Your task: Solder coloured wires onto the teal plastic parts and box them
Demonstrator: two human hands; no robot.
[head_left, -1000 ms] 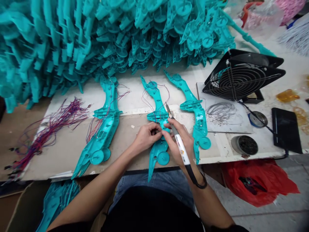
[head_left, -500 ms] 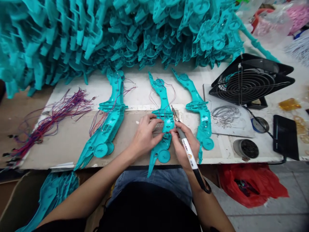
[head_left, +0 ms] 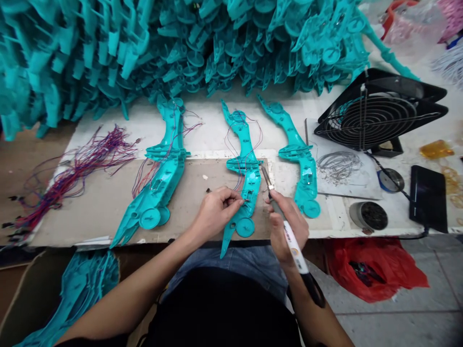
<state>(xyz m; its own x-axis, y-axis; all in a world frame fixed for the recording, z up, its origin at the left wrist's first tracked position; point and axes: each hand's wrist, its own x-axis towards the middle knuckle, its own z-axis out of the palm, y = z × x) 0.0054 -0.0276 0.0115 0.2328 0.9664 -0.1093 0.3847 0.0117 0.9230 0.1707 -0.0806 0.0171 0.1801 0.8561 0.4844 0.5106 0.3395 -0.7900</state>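
Between both hands' fingers lies the middle teal shell.

Bright, even light falls from above me; shadows stay soft. My view bows at the edges, where corners blur slightly.

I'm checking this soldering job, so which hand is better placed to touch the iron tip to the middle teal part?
Right hand: it holds the soldering iron, tip near the teal part. Left hand pinches a wire there.
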